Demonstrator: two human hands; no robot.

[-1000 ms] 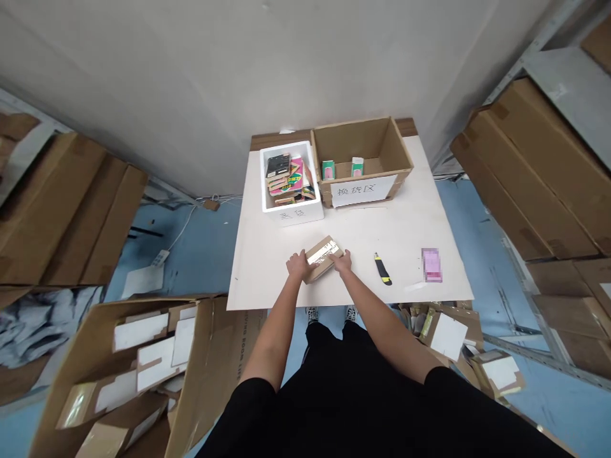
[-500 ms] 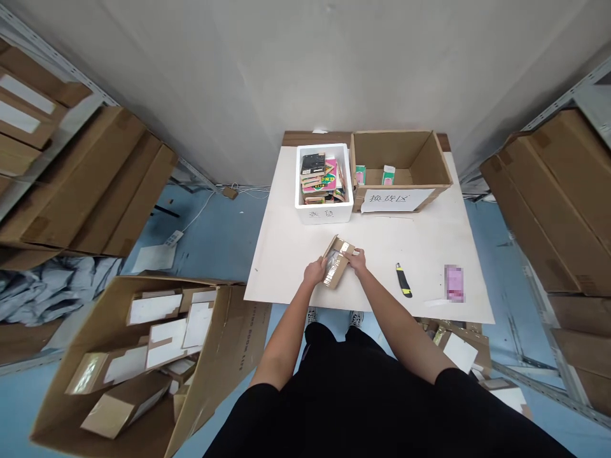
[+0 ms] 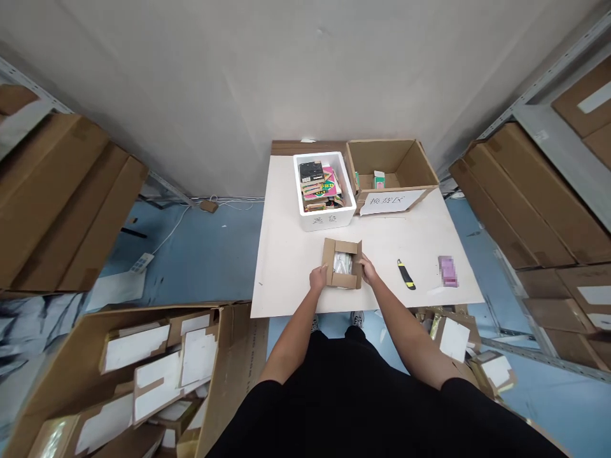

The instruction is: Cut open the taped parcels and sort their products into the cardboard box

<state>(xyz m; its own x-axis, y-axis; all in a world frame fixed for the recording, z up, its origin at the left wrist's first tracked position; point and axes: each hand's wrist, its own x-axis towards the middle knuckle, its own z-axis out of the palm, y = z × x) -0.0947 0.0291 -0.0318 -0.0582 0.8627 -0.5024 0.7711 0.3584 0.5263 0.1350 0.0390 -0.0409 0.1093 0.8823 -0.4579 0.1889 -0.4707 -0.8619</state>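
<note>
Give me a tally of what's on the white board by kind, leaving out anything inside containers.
White foam box: 1
Open cardboard box: 1
Small open cardboard carton: 1
Yellow-and-black utility knife: 1
Blurred pink item: 1
White slip: 1
Total: 6

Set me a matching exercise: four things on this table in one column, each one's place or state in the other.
Things:
1. Small cardboard box
2. Yellow-and-black utility knife
3. White foam box
4. Open cardboard carton

Places or states:
A. Paper sign on its front
B. Full of stacked colourful boxes
C. Lying right of the right hand
D. Flaps open, beside the left hand

Pairs: 1-D, 2-C, 3-B, 4-A
</note>
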